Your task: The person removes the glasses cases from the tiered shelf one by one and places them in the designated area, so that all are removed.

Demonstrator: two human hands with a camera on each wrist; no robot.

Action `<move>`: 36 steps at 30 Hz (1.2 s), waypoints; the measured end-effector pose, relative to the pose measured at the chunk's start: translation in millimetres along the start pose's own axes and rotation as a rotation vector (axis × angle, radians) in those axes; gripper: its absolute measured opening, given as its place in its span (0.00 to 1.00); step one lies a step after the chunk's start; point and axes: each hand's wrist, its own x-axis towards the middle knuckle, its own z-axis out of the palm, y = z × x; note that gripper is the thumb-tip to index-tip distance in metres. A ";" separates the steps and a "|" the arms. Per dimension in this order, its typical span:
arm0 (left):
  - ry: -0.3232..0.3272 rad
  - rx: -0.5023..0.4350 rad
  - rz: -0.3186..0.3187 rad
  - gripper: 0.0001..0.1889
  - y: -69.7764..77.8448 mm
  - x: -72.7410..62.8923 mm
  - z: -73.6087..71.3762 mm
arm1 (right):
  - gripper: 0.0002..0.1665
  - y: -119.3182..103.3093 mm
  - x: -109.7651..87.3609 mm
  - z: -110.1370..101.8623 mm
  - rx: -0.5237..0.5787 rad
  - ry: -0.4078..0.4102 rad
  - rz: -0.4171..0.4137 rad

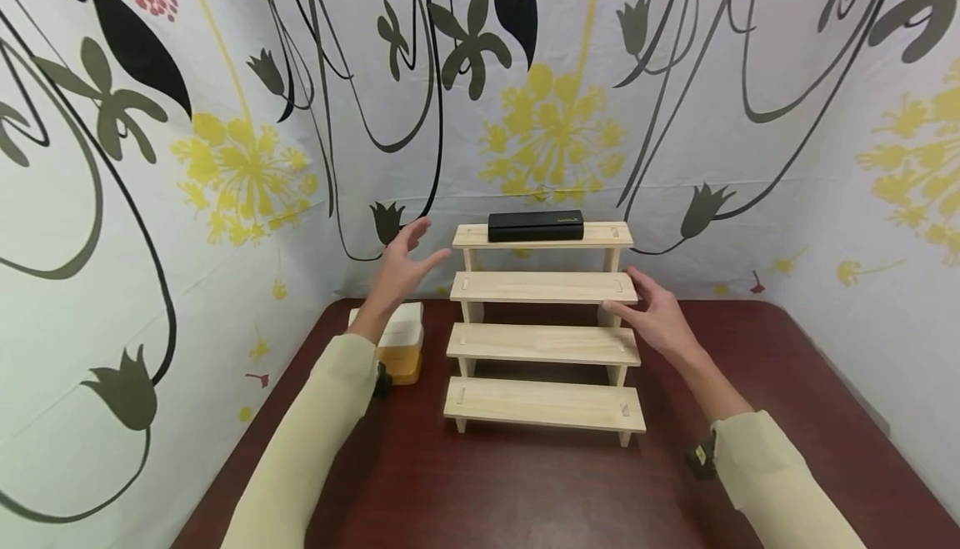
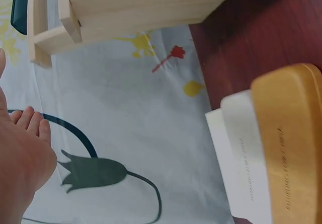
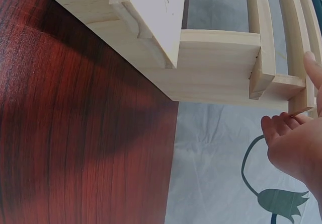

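Observation:
A four-tiered pale wooden display stand (image 1: 543, 343) stands upright on the table, with a black box (image 1: 536, 226) on its top tier. My left hand (image 1: 402, 266) is raised left of the upper tiers, its fingers extended and apart from the wood. My right hand (image 1: 660, 320) grips the right end of the second tier from the top, thumb at the front edge and fingers toward the back corner. In the right wrist view the plank end (image 3: 301, 102) lies between thumb and fingers. The left wrist view shows only part of the left palm (image 2: 25, 158) and fingers.
Left of the stand, partly behind my left forearm, a white box (image 1: 405, 326) sits on a yellow-orange box (image 1: 401, 364). Dark red wood forms the tabletop (image 1: 525, 491). Patterned cloth (image 1: 675, 116) hangs behind the table and along both sides.

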 end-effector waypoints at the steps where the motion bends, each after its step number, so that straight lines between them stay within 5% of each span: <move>1: 0.002 0.003 0.001 0.42 2.5 2.3 3.0 | 0.57 0.2 0.2 0.3 0.000 0.008 -0.003; 14: -0.063 0.026 0.002 0.46 26.9 20.6 42.8 | 0.53 0.0 0.0 -1.0 -0.027 0.069 -0.032; 25: -0.047 0.075 0.021 0.43 41.4 34.6 65.1 | 0.51 4.6 2.5 1.4 -0.091 0.068 -0.037; 36: -0.092 0.133 -0.047 0.42 51.0 41.9 79.3 | 0.51 6.2 2.1 1.8 -0.105 0.078 -0.039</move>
